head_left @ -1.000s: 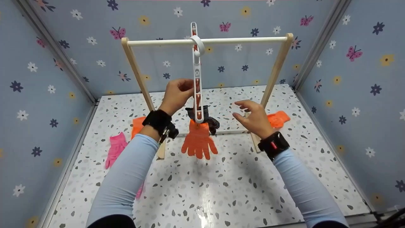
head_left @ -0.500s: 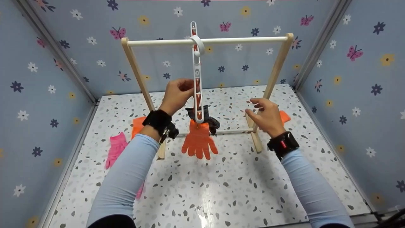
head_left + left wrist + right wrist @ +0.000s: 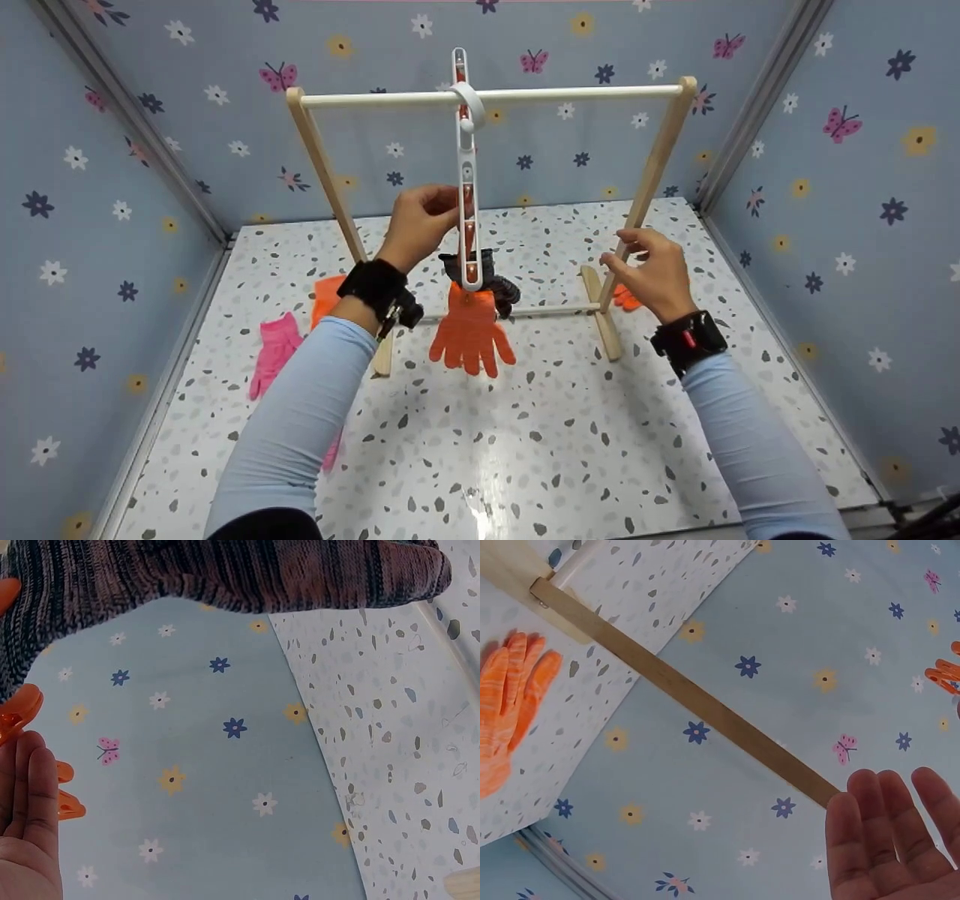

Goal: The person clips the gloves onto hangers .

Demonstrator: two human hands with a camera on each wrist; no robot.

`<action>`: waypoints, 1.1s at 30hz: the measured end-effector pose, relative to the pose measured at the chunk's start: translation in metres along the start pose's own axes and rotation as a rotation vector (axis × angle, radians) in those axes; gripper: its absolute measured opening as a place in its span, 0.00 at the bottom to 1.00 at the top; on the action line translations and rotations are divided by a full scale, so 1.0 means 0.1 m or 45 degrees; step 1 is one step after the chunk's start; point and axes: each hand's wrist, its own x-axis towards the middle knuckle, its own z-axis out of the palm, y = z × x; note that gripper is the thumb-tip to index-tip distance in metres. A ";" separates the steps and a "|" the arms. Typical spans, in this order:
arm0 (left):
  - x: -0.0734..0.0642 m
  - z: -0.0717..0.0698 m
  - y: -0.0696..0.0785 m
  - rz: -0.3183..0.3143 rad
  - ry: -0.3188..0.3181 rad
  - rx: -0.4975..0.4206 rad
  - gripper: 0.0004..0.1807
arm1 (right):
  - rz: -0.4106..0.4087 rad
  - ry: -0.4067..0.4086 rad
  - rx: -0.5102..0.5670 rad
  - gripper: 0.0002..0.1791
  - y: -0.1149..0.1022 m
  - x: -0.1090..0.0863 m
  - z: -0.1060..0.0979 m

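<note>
Far left there's a pink glove [image 3: 274, 352] lying on the table [image 3: 540, 450], with an orange cloth [image 3: 326, 296] just beside it (mostly hidden by the arm, so I can't swear it's a glove). Next comes the left hand [image 3: 421, 221], thumb and bent index right up against the hanger [image 3: 466, 150]. Their tips are hidden in the head view, so I can't tell if it's pinching the hanger, a clip [image 3: 19, 712] or just resting there.

The hanger hooks over the top bar of the rack [image 3: 585, 94], about mid-bar. An orange glove hangs fingers-down from its near end, with a black glove [image 3: 225, 574] hanging behind that.

Over by the right post is the right hand [image 3: 656, 270], thumb apart from loosely curved fingers, holding nothing. Past the post, partly behind that hand, another glove [image 3: 506, 712], orange too, lies on the table.

They look like thin knit: I'd expect light, soft, floppy, not slippery, nothing to break. I'd grab one by the cuff; hold it by a fingertip and it'll just flop.
</note>
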 end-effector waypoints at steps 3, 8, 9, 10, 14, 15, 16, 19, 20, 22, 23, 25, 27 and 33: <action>0.00 0.00 0.00 -0.001 -0.004 -0.004 0.16 | 0.025 0.012 -0.021 0.21 0.03 0.00 -0.03; -0.01 -0.01 0.00 0.008 -0.005 0.007 0.16 | 0.068 0.040 -0.064 0.20 0.08 0.02 -0.07; -0.01 -0.01 0.00 0.009 -0.006 0.010 0.16 | 0.079 0.045 -0.068 0.20 0.10 0.02 -0.07; 0.00 -0.01 0.00 0.011 -0.006 0.013 0.15 | 0.092 0.054 -0.070 0.20 0.11 0.03 -0.08; 0.00 -0.01 0.00 0.007 -0.010 0.016 0.15 | 0.148 0.089 -0.080 0.20 0.15 0.04 -0.11; 0.01 -0.01 0.00 0.005 -0.010 0.013 0.15 | 0.163 0.096 -0.084 0.19 0.16 0.05 -0.12; 0.01 -0.01 0.00 0.003 -0.011 0.010 0.14 | 0.179 0.103 -0.088 0.19 0.18 0.05 -0.12; 0.01 -0.01 0.00 -0.001 -0.008 0.005 0.14 | 0.220 0.114 -0.103 0.19 0.22 0.07 -0.13; 0.01 -0.01 0.00 -0.003 -0.007 0.004 0.15 | 0.229 0.119 -0.110 0.19 0.24 0.07 -0.14; 0.00 -0.01 0.00 -0.002 -0.004 0.004 0.15 | 0.238 0.128 -0.122 0.18 0.28 0.09 -0.14; 0.00 -0.02 0.00 0.000 -0.003 0.005 0.15 | 0.235 0.135 -0.129 0.18 0.30 0.10 -0.14; 0.00 -0.02 0.00 0.005 -0.001 0.006 0.15 | 0.227 0.143 -0.145 0.18 0.34 0.11 -0.14; -0.01 -0.02 -0.01 0.014 -0.002 0.008 0.16 | 0.232 0.137 -0.156 0.19 0.38 0.13 -0.14; -0.02 -0.02 -0.01 0.028 -0.004 0.009 0.16 | 0.286 0.087 -0.190 0.19 0.44 0.16 -0.15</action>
